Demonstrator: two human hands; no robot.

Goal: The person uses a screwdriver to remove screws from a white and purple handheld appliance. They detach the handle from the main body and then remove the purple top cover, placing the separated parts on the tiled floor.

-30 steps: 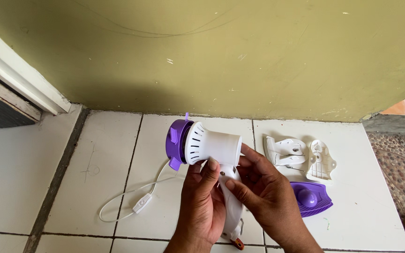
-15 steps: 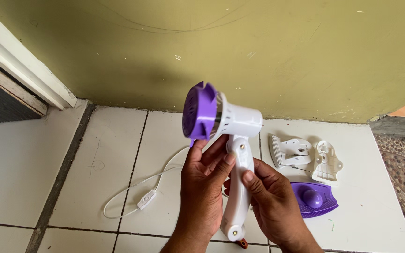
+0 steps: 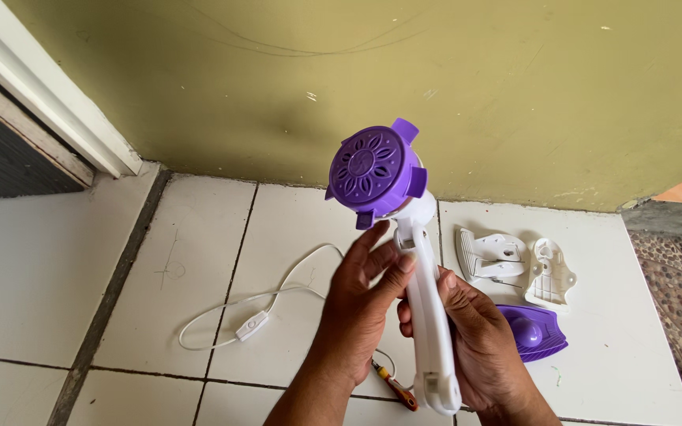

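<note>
I hold a white hair-dryer-like appliance [image 3: 424, 315] upright above the tiled floor, its round purple grille cap [image 3: 374, 171] turned toward me. My left hand [image 3: 361, 304] grips the upper handle just below the head, thumb on the neck. My right hand [image 3: 475, 339] wraps the lower handle from the right. A white cord with an inline switch [image 3: 251, 325] trails from it across the tiles to the left.
On the tiles to the right lie two white plastic shell parts [image 3: 492, 256] [image 3: 549, 274] and a purple oval piece [image 3: 532, 331]. A small screwdriver [image 3: 395, 386] lies under my hands. An olive wall [image 3: 436, 79] stands behind, a door frame [image 3: 49, 102] at left.
I have turned the appliance so the purple cap now faces me and raised it upright. My left hand shifted up toward the neck.
</note>
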